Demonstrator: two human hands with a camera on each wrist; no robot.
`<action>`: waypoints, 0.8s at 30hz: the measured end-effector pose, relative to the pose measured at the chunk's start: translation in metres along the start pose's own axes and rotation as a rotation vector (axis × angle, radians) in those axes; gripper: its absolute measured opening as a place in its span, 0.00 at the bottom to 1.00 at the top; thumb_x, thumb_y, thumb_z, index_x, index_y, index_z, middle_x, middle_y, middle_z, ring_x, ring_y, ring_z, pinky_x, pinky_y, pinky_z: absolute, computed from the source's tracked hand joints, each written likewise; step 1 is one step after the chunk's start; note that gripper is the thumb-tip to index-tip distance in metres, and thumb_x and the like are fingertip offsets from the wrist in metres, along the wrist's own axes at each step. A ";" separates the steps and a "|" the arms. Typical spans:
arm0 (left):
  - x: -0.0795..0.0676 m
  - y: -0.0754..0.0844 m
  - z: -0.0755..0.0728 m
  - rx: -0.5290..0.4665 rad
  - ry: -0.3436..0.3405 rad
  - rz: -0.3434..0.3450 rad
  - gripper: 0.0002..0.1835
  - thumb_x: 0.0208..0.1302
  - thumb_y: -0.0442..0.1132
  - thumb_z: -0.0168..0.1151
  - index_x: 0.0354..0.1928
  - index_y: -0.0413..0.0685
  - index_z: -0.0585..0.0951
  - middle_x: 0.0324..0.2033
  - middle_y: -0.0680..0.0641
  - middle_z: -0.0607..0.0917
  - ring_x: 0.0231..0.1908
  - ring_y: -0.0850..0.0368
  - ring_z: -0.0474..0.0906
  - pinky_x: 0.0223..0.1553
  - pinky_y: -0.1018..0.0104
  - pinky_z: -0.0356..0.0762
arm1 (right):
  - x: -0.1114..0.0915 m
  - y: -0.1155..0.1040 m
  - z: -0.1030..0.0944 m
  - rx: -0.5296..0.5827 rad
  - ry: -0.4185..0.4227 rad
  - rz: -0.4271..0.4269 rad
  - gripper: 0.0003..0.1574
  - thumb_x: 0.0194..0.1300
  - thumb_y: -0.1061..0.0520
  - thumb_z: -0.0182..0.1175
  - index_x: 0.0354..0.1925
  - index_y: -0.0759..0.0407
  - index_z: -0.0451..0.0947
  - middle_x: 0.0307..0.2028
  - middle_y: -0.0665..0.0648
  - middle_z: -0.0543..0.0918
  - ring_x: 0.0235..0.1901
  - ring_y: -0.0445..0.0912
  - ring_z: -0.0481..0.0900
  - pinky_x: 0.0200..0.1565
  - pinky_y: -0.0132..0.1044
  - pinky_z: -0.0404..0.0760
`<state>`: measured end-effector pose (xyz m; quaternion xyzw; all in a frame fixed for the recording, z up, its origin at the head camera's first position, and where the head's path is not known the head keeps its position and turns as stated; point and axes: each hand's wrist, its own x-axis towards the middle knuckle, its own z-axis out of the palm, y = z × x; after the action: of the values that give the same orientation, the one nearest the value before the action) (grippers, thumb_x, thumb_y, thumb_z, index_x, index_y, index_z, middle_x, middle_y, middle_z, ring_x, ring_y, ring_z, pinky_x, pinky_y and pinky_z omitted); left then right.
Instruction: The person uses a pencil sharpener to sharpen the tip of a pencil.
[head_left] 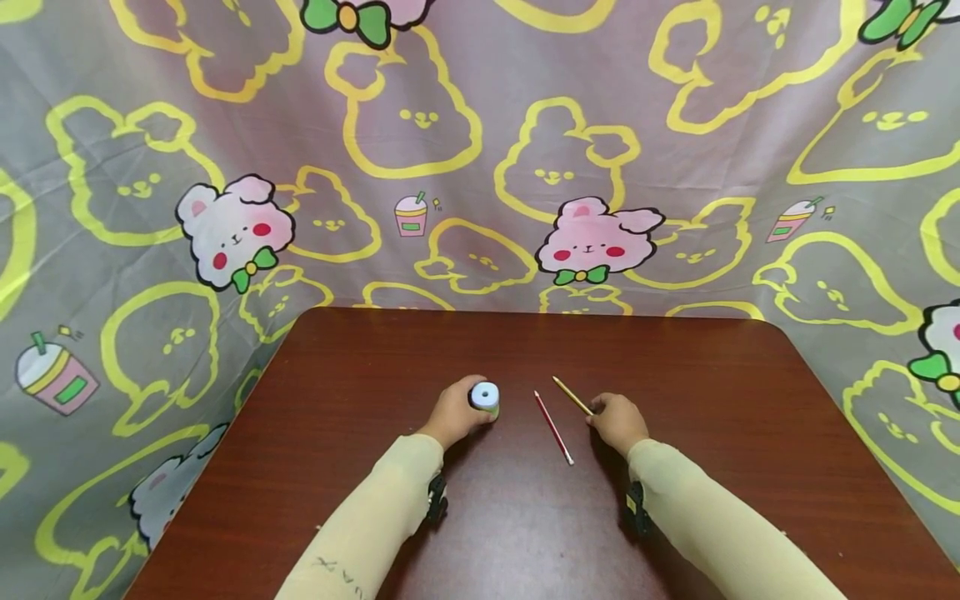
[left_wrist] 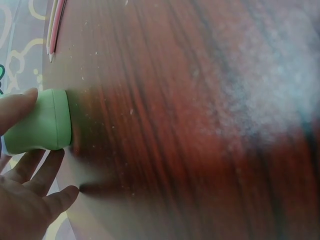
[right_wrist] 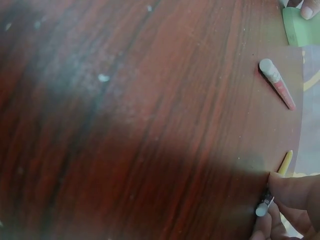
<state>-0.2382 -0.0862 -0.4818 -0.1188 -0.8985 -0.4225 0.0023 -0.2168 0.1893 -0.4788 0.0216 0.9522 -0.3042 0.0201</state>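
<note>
My left hand (head_left: 453,412) grips a small pencil sharpener (head_left: 485,394) with a pale top, a dark hole in it and a green body. In the left wrist view the thumb lies on one side of the green body (left_wrist: 42,122) and the fingers on the other, its base at the tabletop. A yellow pencil (head_left: 572,395) is pinched between thumb and fingers of my right hand (head_left: 619,423), close to its rear end, the tip pointing away to the left. Between the hands lies a red pencil (head_left: 553,427), its white eraser end toward me.
The brown wooden table (head_left: 360,358) has rounded far corners. Behind it and along its left side hangs a grey curtain (head_left: 465,275) with yellow outlines and cartoon bunnies. Dark wrist devices (head_left: 437,498) sit at both cream sleeves.
</note>
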 end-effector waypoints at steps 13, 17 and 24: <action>-0.003 0.002 -0.004 -0.002 0.004 0.011 0.29 0.43 0.31 0.76 0.51 0.40 0.79 0.45 0.41 0.84 0.46 0.45 0.79 0.51 0.50 0.74 | 0.000 -0.002 0.000 -0.012 -0.007 0.002 0.12 0.58 0.63 0.61 0.39 0.69 0.81 0.36 0.65 0.85 0.38 0.58 0.81 0.42 0.54 0.77; -0.004 0.003 -0.004 -0.005 -0.001 0.011 0.28 0.43 0.31 0.76 0.51 0.42 0.79 0.44 0.42 0.84 0.45 0.47 0.78 0.49 0.51 0.75 | 0.000 -0.002 0.000 -0.033 -0.017 0.003 0.14 0.56 0.62 0.58 0.40 0.69 0.81 0.37 0.65 0.85 0.38 0.58 0.82 0.41 0.54 0.78; -0.004 0.005 -0.005 -0.002 0.001 0.024 0.27 0.43 0.31 0.75 0.51 0.42 0.79 0.45 0.41 0.83 0.45 0.47 0.78 0.49 0.51 0.75 | 0.001 -0.005 -0.003 -0.068 -0.045 0.009 0.10 0.55 0.60 0.59 0.35 0.65 0.81 0.29 0.58 0.83 0.28 0.50 0.77 0.31 0.46 0.76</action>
<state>-0.2336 -0.0881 -0.4755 -0.1295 -0.8965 -0.4235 0.0079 -0.2185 0.1873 -0.4737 0.0185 0.9612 -0.2718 0.0434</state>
